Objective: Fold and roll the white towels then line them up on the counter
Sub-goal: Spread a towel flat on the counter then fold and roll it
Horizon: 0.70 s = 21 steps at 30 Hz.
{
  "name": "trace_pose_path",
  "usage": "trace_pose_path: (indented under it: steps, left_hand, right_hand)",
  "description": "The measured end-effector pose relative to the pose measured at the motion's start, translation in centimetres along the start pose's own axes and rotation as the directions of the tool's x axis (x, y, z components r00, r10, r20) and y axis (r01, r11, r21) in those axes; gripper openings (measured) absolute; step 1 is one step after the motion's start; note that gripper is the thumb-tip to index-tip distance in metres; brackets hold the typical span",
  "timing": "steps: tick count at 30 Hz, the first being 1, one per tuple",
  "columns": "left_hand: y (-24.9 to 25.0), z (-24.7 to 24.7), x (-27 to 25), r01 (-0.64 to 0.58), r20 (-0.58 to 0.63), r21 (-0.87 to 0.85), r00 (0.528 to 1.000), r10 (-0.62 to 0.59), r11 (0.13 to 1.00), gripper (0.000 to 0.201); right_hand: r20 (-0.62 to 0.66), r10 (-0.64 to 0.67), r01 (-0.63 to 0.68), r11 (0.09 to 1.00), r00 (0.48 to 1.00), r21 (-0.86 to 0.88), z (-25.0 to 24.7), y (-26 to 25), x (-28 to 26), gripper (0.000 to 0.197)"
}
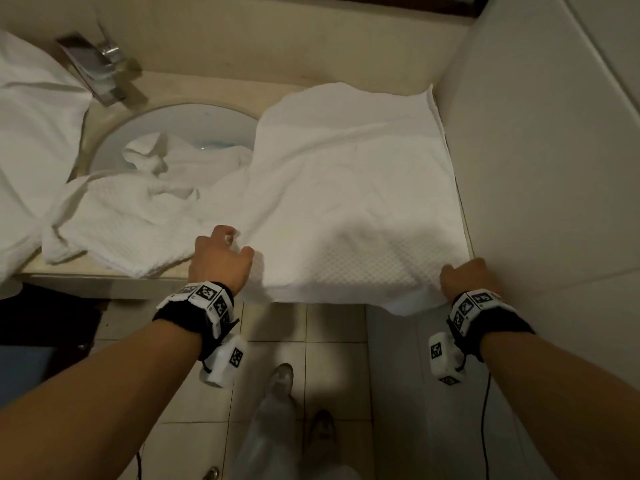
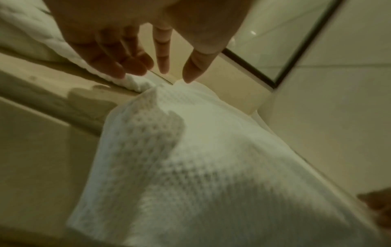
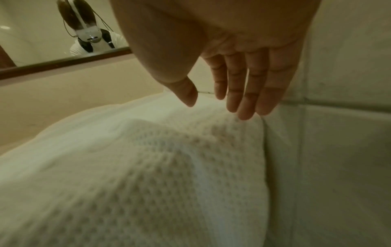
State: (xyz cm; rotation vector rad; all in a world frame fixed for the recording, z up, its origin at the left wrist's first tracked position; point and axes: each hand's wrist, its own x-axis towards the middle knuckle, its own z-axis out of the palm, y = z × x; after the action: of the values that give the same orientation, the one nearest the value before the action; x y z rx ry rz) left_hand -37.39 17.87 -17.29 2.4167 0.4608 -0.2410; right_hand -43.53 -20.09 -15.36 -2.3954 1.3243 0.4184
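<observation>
A white waffle-weave towel (image 1: pixel 346 188) (image 2: pixel 190 167) (image 3: pixel 148 167) lies spread on the right end of the counter (image 1: pixel 207 88), against the side wall. Its near edge hangs over the counter front. My left hand (image 1: pixel 221 254) (image 2: pixel 162 75) is at the towel's near left corner, its fingers extended and fingertips just at the cloth, holding nothing. At the near right corner my right hand (image 1: pixel 467 277) (image 3: pixel 217 107) has straight fingers over the towel beside the wall. A second white towel (image 1: pixel 131 216) lies crumpled to the left, partly in the sink (image 1: pixel 194 123).
A third white towel (image 1: pixel 31 133) is heaped at the far left. A chrome faucet (image 1: pixel 97 67) stands behind the sink. The tiled side wall (image 1: pixel 536 150) closes off the right. A mirror (image 3: pixel 42 33) runs above the backsplash. Tiled floor (image 1: pixel 332 341) lies below the counter edge.
</observation>
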Motion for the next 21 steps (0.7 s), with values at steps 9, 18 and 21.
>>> trace_pose_path:
  steps: [9, 18, 21]
  left_hand:
    - [6.2, -2.1, 8.7, 0.044, 0.303, -0.409, 0.949, 0.09, 0.911, 0.003]
    - [12.5, -2.9, 15.8, 0.019, 0.234, -0.45, 0.967, 0.097, 0.893, 0.009]
    - [14.2, -2.7, 18.6, 0.049, 0.169, -0.44, 0.985, 0.029, 0.897, 0.023]
  right_hand:
    - [0.011, -0.262, 0.248, 0.926, 0.965, 0.285, -2.9, -10.4, 1.4, 0.033]
    - [0.102, -0.55, 0.423, 0.736, 0.829, 0.528, -3.3, -23.0, 2.6, 0.035]
    - [0.12, -0.624, 0.47, 0.688, 0.772, 0.552, -3.2, -27.6, 4.8, 0.037]
